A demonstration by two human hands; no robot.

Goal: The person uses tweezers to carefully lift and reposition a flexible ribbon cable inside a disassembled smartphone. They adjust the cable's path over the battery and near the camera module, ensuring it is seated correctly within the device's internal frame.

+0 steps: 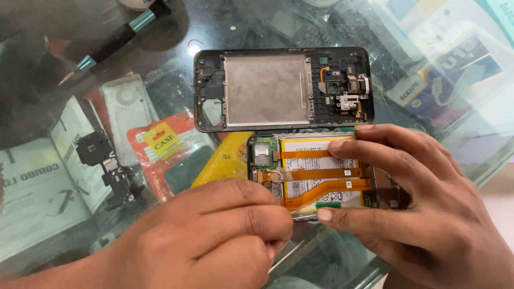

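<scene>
The opened phone (pixel 321 174) lies gripped under the right hand (pixel 423 208), beside the left hand (pixel 214 235) pinching a thin tool (pixel 286 257).

Opened phone (pixel 316 176), back off, lying flat on glass betw. right-hand fingers: white battery crossed by three orange flex cables, green board at its left end. Thin metal tool (pixel 286 256) poking out below left-hand fingertips, just beside phone's near edge.

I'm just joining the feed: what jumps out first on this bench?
An opened phone with orange ribbon cables lies at centre, steadied by the right hand while the left hand works at its near edge. Just beyond lies a separated phone frame; a screwdriver rests far left.
</scene>
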